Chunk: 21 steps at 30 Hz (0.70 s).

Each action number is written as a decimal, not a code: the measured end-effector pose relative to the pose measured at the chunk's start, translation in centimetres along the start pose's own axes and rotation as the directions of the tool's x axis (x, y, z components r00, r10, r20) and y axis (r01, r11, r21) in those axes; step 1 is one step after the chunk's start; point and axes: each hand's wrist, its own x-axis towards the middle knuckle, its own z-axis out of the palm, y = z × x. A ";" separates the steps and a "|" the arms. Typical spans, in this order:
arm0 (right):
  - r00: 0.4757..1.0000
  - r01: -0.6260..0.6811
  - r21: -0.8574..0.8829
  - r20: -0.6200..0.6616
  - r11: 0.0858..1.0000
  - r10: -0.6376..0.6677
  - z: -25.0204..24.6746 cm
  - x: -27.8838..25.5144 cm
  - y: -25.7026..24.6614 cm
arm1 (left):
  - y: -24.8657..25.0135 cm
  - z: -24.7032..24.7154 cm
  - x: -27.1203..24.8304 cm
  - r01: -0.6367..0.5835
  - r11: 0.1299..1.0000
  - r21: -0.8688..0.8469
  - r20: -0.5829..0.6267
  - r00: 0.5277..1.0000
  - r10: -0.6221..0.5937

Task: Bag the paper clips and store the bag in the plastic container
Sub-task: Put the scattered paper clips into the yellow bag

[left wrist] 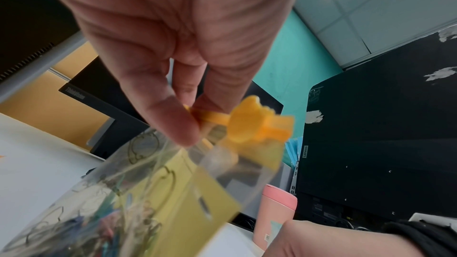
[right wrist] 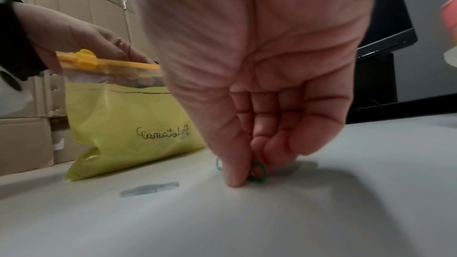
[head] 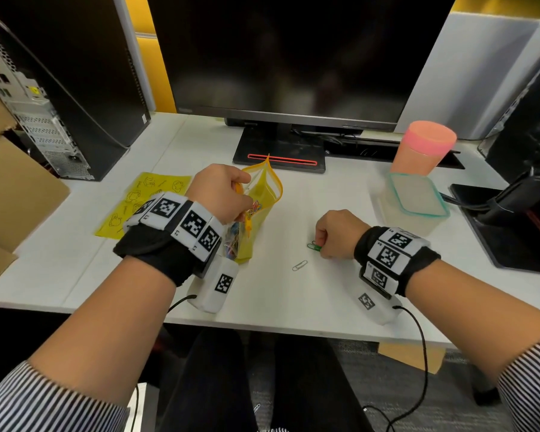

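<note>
- Left hand (head: 222, 194) pinches the bag (head: 262, 194) by its open top edge, holding it upright on the desk (head: 293, 300).
- Bag contains coloured clips.
- Right hand (head: 340, 233), right of the bag, pinches a green clip (head: 314, 246) against the desk.
- Silver clip (head: 300, 265) lies near the green clip.
- Container (head: 416, 199), lid on, sits further right of the bag.

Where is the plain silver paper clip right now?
In the head view, the silver wire paper clip lies loose on the white desk, just left of and nearer than the right hand, to the right of the yellow zip bag.
</note>
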 end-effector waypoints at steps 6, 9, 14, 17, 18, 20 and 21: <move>1.000 -0.015 0.003 -0.013 1.000 0.015 -0.4 0.1 0.3 | 0.0 0.0 0.1 0.000 1.000 0.000 0.011 1.000 0.000; 0.998 -0.052 0.007 -0.022 0.999 0.052 -0.6 0.2 0.3 | -0.1 -0.1 0.1 0.003 1.000 0.002 0.011 1.000 -0.003; 0.997 -0.079 -0.035 0.008 0.996 0.079 -0.8 0.6 -0.1 | 0.0 -0.1 0.1 0.003 1.000 0.001 0.013 1.000 -0.003; 0.996 -0.076 -0.121 0.033 0.990 0.081 -0.8 1.1 -0.9 | 0.0 -0.1 0.1 -0.001 1.000 0.004 0.009 1.000 0.001; 0.995 -0.075 -0.140 0.050 0.987 0.082 -0.8 1.2 -1.2 | 0.0 -0.1 0.1 -0.002 1.000 0.010 0.008 1.000 0.002; 0.991 -0.069 -0.161 0.099 0.985 0.085 -1.0 1.5 -1.6 | 0.1 -0.1 0.1 0.003 1.000 0.018 0.009 1.000 -0.003; 0.988 -0.066 -0.168 0.126 0.984 0.088 -1.2 1.5 -1.8 | 0.1 -0.1 0.1 0.006 1.000 0.019 0.012 1.000 -0.006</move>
